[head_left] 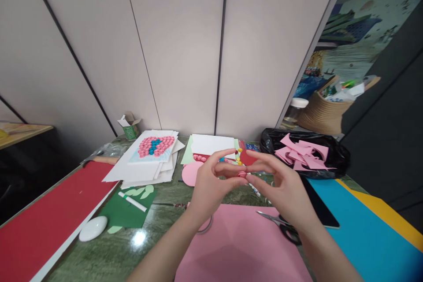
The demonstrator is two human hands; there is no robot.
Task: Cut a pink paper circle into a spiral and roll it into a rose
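Note:
Between my fingertips, above a pink paper sheet (244, 246), is a small rolled pink paper flower (243, 174). My left hand (214, 176) pinches it from the left with thumb and fingers. From the right, my right hand (280, 180) grips it the same way. Scissors (280, 224) with black handles lie on the pink sheet below my right hand. A pink paper disc (191, 173) is just left of my left hand. Behind the hands, partly hidden, more small pink rolls (199, 157) sit on a red piece.
At the back left, paper sheets carry a picture of pink and blue rolled flowers (155, 146). A black bag (340, 158) with pink scraps (304, 154) stands right. Red card (49, 220), a green-capped marker (132, 201), a white oval object (93, 228) and blue card (370, 233) flank the hands.

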